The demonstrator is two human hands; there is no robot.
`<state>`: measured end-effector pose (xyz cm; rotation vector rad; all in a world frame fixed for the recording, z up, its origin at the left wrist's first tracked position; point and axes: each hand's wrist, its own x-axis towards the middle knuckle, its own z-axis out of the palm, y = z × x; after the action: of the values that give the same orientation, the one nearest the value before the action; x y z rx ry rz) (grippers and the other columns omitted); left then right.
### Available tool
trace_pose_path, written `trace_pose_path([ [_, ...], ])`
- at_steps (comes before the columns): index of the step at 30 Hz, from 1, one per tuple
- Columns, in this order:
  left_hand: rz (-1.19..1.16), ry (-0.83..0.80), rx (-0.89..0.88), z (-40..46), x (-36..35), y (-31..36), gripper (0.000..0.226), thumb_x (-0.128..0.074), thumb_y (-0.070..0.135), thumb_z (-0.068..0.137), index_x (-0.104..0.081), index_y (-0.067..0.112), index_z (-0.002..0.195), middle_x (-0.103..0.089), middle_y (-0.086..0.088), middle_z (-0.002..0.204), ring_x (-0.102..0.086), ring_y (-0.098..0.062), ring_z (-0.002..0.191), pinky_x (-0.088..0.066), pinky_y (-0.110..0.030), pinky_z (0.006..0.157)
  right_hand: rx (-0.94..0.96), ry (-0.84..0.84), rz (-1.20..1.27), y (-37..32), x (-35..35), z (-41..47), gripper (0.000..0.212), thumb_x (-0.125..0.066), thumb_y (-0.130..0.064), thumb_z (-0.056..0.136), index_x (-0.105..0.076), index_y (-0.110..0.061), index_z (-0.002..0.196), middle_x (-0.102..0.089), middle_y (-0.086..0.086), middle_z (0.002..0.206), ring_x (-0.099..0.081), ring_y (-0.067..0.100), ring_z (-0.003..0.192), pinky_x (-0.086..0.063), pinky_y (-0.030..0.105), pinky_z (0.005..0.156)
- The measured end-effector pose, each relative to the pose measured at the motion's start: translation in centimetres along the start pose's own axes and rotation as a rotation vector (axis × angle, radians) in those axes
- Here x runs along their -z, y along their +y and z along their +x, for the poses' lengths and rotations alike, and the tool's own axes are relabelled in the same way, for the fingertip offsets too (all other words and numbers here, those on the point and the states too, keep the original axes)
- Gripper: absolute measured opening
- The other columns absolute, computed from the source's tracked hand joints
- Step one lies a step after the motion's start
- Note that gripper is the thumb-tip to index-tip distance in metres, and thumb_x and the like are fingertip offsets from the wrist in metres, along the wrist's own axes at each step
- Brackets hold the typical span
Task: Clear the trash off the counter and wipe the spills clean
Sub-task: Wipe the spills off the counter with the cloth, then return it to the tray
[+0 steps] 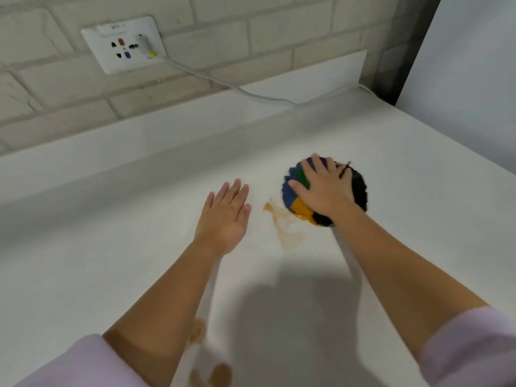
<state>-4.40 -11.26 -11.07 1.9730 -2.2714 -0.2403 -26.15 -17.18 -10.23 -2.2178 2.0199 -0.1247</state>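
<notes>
- Pale lilac sleeves (69, 361) are pushed up both forearms, most likely to keep the fabric out of the wet.
- Brown spots (220, 374) sit at about 6 o'clock on the white counter (111, 208), near the front edge and half hidden by the left forearm; they look like spill not yet wiped.
- On the brick wall at 11 o'clock, a socket plate (124, 44) feeds a white cable (223, 82) that trails down across the back of the counter towards 1 o'clock, well apart from the wet patch.
- Left hand (223, 216) lies flat and released, fingers straight and together, holding nothing; it is near the counter centre, probably bracing the body while the other arm works, though whether the palm actually touches the surface is unclear.
- Brown spill (284, 227) spreads just right of that hand as a thin smear, its upper right end running under the cloth.
- Bunched cloth (301, 196), patched in blue, green, yellow and black, sits at roughly 3 o'clock from the left hand, touching the spill's edge.
- Right hand (326, 188) presses down on top of the cloth with fingers spread, palming it rather than pinching, which suits a scrubbing stroke.
- No trash shows on the counter here, so wiping seems to be the step in hand, with the smear and the front spots left.
</notes>
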Motion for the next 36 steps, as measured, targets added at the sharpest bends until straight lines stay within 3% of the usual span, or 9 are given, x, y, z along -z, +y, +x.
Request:
trace_pose_path([
  [5,-0.082,0.027,0.014,0.0,0.1,-0.1,0.048,-0.019,0.031,0.101,-0.017,0.023,0.149,-0.009,0.006,0.159,-0.003,-0.012,0.147,0.002,-0.031,0.118,0.309,-0.062,0.021,-2.5,-0.5,-4.0,0.063,-0.024,-0.060,0.092,-0.012,-0.034,0.148,-0.003,-0.012,0.159,-0.002,0.016,0.147,-0.004,0.053,0.116],
  [9,-0.114,0.081,0.128,-0.5,0.3,-0.3,0.049,-0.022,0.027,0.101,-0.020,0.018,0.149,-0.011,0.002,0.159,-0.005,-0.015,0.147,0.001,-0.031,0.119,0.210,-0.079,0.041,1.9,0.5,-3.4,0.059,-0.024,-0.058,0.093,-0.013,-0.037,0.148,-0.003,-0.015,0.158,-0.002,0.012,0.147,-0.005,0.053,0.117],
  [13,-0.032,0.004,0.072,-1.2,0.6,-1.7,0.050,-0.016,0.032,0.101,-0.010,0.025,0.150,-0.002,0.008,0.159,0.002,-0.012,0.147,0.003,-0.033,0.119,0.100,-0.039,0.020,-1.9,-0.4,-0.7,0.062,-0.020,-0.060,0.092,-0.014,-0.032,0.148,-0.004,-0.009,0.159,-0.002,0.023,0.146,-0.007,0.059,0.114],
  [17,0.003,-0.044,0.063,-1.7,0.8,-2.8,0.049,-0.012,0.037,0.101,-0.005,0.033,0.149,0.003,0.011,0.159,0.006,-0.011,0.146,0.003,-0.037,0.119,0.341,-0.089,0.033,-6.0,-1.1,-4.6,0.065,-0.023,-0.062,0.091,-0.011,-0.033,0.148,-0.001,-0.009,0.159,0.002,0.021,0.147,-0.002,0.056,0.115],
  [20,0.015,-0.032,0.070,-1.7,0.7,-2.8,0.049,-0.011,0.038,0.100,-0.003,0.035,0.149,0.005,0.013,0.158,0.008,-0.010,0.146,0.004,-0.037,0.120,0.401,-0.086,0.009,-2.0,0.0,-6.9,0.064,-0.025,-0.064,0.090,-0.012,-0.038,0.147,-0.002,-0.015,0.158,-0.001,0.013,0.147,-0.003,0.051,0.115],
  [26,0.010,-0.022,0.098,-2.5,0.4,-2.5,0.050,-0.010,0.039,0.100,-0.001,0.034,0.149,0.008,0.014,0.158,0.010,-0.009,0.146,0.005,-0.037,0.119,0.037,-0.012,0.005,-0.1,-0.2,-2.4,0.063,-0.020,-0.063,0.091,-0.014,-0.035,0.147,-0.006,-0.008,0.159,-0.004,0.024,0.146,-0.010,0.060,0.113],
  [30,0.021,-0.031,0.107,-2.9,0.3,-2.6,0.050,-0.009,0.038,0.100,0.000,0.032,0.149,0.008,0.012,0.158,0.009,-0.010,0.146,0.004,-0.036,0.119,0.260,-0.068,0.060,-6.6,-1.3,-4.8,0.066,-0.021,-0.061,0.092,-0.009,-0.030,0.149,0.000,-0.005,0.160,0.003,0.026,0.147,-0.001,0.059,0.113],
  [33,0.030,-0.028,0.111,-3.0,0.3,-2.7,0.050,-0.009,0.039,0.100,0.001,0.033,0.149,0.009,0.014,0.158,0.010,-0.008,0.145,0.005,-0.035,0.119,0.440,-0.100,0.075,-4.7,-0.8,-6.6,0.064,-0.025,-0.061,0.091,-0.011,-0.035,0.148,-0.001,-0.013,0.159,0.003,0.016,0.147,0.001,0.055,0.115],
  [36,0.035,-0.002,0.104,-3.3,0.3,-2.6,0.050,-0.009,0.039,0.100,0.001,0.034,0.149,0.009,0.015,0.157,0.011,-0.007,0.145,0.006,-0.034,0.118,0.291,-0.081,0.081,0.6,-0.2,-4.5,0.062,-0.023,-0.063,0.091,-0.011,-0.039,0.147,-0.002,-0.016,0.158,0.001,0.012,0.147,-0.002,0.053,0.117],
])
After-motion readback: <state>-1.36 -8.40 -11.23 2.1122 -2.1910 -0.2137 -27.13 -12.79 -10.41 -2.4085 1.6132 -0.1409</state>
